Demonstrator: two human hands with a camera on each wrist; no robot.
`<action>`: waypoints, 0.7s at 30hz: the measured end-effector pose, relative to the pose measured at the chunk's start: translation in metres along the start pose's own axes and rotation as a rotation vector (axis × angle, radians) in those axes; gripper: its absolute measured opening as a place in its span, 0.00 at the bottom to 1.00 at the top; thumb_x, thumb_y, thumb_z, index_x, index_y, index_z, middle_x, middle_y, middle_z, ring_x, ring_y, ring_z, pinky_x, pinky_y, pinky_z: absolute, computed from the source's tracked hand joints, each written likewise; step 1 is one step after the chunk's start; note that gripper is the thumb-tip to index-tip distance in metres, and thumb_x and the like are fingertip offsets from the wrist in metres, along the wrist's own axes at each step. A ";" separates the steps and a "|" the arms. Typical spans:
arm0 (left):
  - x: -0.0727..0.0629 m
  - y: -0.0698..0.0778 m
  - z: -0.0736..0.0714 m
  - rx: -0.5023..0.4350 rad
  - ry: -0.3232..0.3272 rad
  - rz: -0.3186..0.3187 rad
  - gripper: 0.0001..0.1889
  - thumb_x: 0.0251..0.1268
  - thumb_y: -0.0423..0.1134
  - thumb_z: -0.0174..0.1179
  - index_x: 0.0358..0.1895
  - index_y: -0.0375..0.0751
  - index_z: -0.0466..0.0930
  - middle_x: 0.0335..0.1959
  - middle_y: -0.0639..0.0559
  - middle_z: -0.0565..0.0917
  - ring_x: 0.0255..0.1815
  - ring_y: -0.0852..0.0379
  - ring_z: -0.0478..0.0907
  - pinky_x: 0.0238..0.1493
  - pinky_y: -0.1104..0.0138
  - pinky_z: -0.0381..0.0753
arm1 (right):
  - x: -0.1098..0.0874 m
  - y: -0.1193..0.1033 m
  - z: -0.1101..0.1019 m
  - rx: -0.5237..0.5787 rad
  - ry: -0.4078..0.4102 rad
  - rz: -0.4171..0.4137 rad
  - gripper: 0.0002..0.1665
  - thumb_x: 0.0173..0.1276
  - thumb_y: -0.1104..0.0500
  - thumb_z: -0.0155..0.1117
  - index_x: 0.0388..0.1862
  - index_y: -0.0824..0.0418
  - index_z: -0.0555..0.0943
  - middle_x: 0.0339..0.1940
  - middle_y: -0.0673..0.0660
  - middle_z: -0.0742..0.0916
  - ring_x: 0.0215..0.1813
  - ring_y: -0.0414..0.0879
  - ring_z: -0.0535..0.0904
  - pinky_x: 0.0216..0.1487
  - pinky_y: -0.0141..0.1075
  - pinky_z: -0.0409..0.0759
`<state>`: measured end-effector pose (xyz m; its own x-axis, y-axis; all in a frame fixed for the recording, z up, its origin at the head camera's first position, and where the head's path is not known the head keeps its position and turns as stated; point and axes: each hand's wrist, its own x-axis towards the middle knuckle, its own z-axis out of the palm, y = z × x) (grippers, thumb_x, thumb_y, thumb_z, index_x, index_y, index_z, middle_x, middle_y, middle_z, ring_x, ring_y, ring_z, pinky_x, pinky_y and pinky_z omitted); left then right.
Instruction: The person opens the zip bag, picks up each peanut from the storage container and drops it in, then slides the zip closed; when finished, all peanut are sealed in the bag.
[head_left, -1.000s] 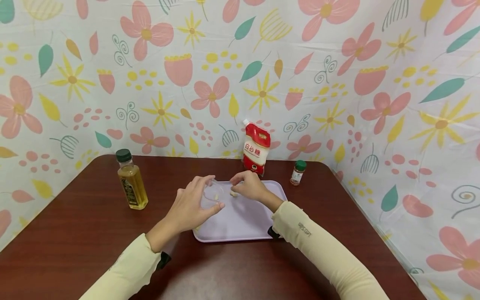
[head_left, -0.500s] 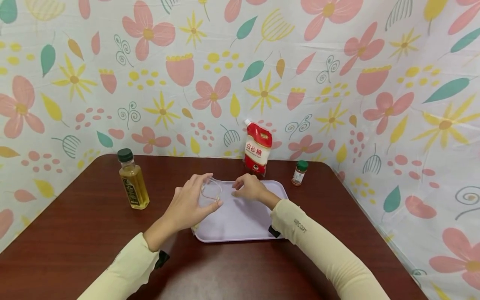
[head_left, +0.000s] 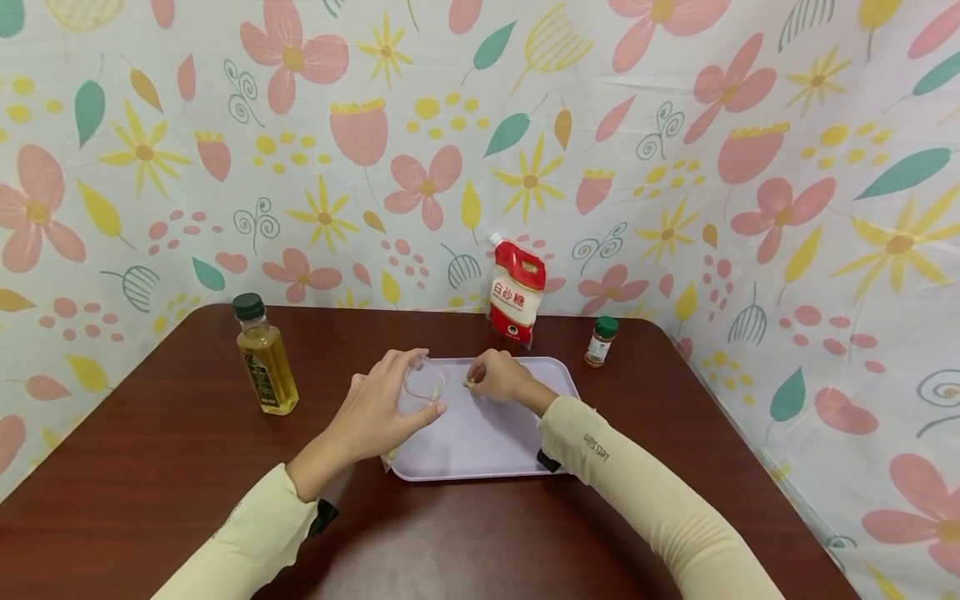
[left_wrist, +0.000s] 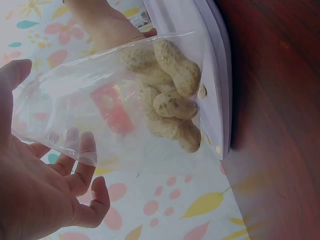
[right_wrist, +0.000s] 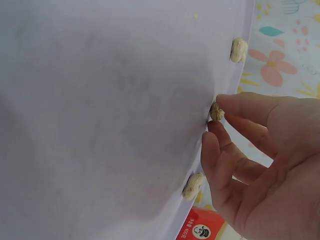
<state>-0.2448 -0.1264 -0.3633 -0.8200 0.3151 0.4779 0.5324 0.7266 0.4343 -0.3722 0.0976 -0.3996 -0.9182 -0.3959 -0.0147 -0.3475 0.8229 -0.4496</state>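
Observation:
My left hand holds a clear plastic bag at its mouth, thumb on one side and fingers on the other, keeping it spread. Several peanuts in their shells lie at the bottom of the bag, seen in the left wrist view. My right hand pinches one peanut between thumb and fingertips, right at the tray's far edge. On either side of it, along that edge, lie another peanut and a further peanut. The lilac tray is under both hands.
A bottle of yellow oil stands at the left. Behind the tray are a red-and-white sugar pouch and, to the right, a small green-capped jar. Patterned cloth hangs behind the brown table.
The right hand has shifted slightly right and its fingertips have come together on the peanut by the tray's edge. The left hand keeps the bag in nearly the same place.

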 end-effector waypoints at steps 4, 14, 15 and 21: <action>0.000 -0.001 0.001 -0.001 -0.011 -0.003 0.38 0.59 0.59 0.66 0.69 0.46 0.67 0.53 0.53 0.76 0.56 0.54 0.74 0.42 0.54 0.66 | 0.001 -0.001 0.001 -0.037 0.005 -0.023 0.05 0.60 0.60 0.74 0.36 0.55 0.89 0.33 0.50 0.88 0.34 0.41 0.82 0.36 0.37 0.80; 0.001 0.000 0.001 -0.006 -0.030 -0.012 0.38 0.59 0.59 0.66 0.70 0.46 0.67 0.54 0.51 0.77 0.57 0.51 0.74 0.44 0.53 0.66 | -0.004 -0.003 -0.006 -0.014 0.022 -0.039 0.05 0.61 0.59 0.74 0.36 0.56 0.89 0.32 0.49 0.87 0.34 0.41 0.81 0.35 0.36 0.79; 0.001 0.000 0.001 -0.007 -0.033 -0.013 0.38 0.59 0.59 0.66 0.70 0.46 0.67 0.54 0.51 0.77 0.57 0.51 0.74 0.44 0.53 0.67 | -0.005 -0.003 -0.006 -0.012 0.032 -0.047 0.05 0.61 0.60 0.74 0.36 0.56 0.89 0.32 0.49 0.88 0.34 0.41 0.81 0.35 0.36 0.80; 0.000 0.001 0.004 -0.009 -0.043 -0.017 0.39 0.58 0.60 0.66 0.70 0.47 0.67 0.54 0.52 0.77 0.56 0.54 0.74 0.45 0.51 0.68 | -0.013 -0.005 -0.009 0.019 0.085 -0.101 0.05 0.61 0.61 0.73 0.37 0.56 0.88 0.35 0.50 0.89 0.37 0.42 0.83 0.36 0.37 0.81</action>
<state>-0.2451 -0.1232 -0.3653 -0.8371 0.3290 0.4372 0.5200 0.7269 0.4486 -0.3602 0.1030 -0.3889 -0.8916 -0.4400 0.1071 -0.4366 0.7722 -0.4617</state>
